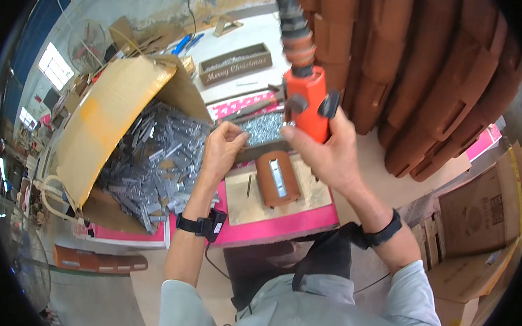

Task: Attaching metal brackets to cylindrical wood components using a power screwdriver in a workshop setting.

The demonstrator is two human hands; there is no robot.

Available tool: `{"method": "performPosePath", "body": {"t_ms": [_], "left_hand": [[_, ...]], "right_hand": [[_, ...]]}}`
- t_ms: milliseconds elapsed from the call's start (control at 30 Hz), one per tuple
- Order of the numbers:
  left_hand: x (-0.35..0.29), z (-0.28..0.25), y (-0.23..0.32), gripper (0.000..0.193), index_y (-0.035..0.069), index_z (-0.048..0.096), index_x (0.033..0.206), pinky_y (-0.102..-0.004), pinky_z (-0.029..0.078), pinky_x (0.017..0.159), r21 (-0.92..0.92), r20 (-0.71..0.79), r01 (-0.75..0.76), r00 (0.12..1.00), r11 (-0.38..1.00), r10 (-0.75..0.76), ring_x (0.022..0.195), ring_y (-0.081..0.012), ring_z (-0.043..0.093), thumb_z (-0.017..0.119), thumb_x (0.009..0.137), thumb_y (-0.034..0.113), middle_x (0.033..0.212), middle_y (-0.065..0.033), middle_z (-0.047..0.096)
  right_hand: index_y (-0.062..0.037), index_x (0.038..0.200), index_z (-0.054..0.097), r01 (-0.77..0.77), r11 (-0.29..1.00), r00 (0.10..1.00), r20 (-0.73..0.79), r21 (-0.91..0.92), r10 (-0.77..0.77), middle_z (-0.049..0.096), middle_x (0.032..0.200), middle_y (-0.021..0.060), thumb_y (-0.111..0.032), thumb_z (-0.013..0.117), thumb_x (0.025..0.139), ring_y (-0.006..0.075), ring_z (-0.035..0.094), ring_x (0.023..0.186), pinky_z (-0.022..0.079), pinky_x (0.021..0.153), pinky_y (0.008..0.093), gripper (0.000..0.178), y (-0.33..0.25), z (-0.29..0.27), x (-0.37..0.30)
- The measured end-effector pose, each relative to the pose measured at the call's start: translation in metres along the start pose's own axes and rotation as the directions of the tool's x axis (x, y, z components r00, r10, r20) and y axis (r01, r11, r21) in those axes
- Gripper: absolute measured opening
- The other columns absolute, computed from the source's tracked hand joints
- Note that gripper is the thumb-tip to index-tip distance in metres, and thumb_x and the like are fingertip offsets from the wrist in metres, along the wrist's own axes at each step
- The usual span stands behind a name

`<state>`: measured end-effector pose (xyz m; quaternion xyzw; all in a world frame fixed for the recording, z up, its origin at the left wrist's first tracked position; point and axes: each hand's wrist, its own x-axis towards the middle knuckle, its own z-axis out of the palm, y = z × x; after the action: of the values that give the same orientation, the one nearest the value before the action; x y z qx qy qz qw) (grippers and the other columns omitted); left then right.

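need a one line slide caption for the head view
Right hand grips an orange power tool above a brown curved piece while the left hand reaches into a tray of small screws.

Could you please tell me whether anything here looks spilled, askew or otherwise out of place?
Yes: the tan cardboard box lies tipped on its side, and grey metal brackets have spilled from its mouth in a loose heap. A lone thin nail lies on the sawdust-strewn board beside the brown curved wooden piece.
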<state>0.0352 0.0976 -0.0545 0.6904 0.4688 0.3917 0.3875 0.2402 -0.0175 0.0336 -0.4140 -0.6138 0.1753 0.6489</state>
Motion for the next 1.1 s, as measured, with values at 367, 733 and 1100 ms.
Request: {"method": "performPosePath", "body": {"t_ms": [367, 733, 1100], "left_hand": [[-0.077, 0.027, 0.021, 0.020, -0.002, 0.068, 0.100, -0.0248, 0.052, 0.076, -0.350, 0.029, -0.129, 0.989, 0.928, 0.148, 0.082, -0.0130, 0.065, 0.066, 0.081, -0.003, 0.092, -0.0077, 0.065], [-0.089, 0.041, 0.024, 0.025, -0.004, 0.059, 0.110, -0.0284, 0.050, 0.087, -0.350, 0.042, -0.033, 0.998, 0.936, 0.051, 0.097, -0.0148, 0.064, 0.063, 0.086, -0.004, 0.103, -0.0093, 0.067], [-0.089, 0.048, 0.021, 0.025, -0.003, 0.059, 0.110, -0.0282, 0.050, 0.087, -0.402, -0.051, -0.066, 0.997, 0.913, 0.050, 0.096, -0.0140, 0.064, 0.063, 0.086, -0.005, 0.101, -0.0080, 0.067]], "right_hand": [[0.0001, 0.110, 0.052, -0.033, 0.988, 0.997, 0.068, 0.149, 0.023, 0.063, 0.089, 0.0052, -0.012, 0.068, 0.087, 0.0081, 0.057, 0.070, 0.048, 0.060, 0.0231, 0.031, -0.007, 0.040, 0.027], [0.0001, 0.110, 0.049, 0.004, 0.983, 0.997, 0.077, 0.182, -0.018, 0.059, 0.094, 0.0055, -0.009, 0.063, 0.089, 0.0081, 0.057, 0.072, 0.049, 0.062, 0.0243, 0.027, 0.002, 0.062, 0.020], [0.0000, 0.112, 0.048, 0.001, 0.988, 0.998, 0.068, 0.155, -0.012, 0.060, 0.091, 0.0054, -0.011, 0.064, 0.089, 0.0079, 0.057, 0.072, 0.049, 0.061, 0.0236, 0.030, 0.006, 0.063, 0.020]]}}
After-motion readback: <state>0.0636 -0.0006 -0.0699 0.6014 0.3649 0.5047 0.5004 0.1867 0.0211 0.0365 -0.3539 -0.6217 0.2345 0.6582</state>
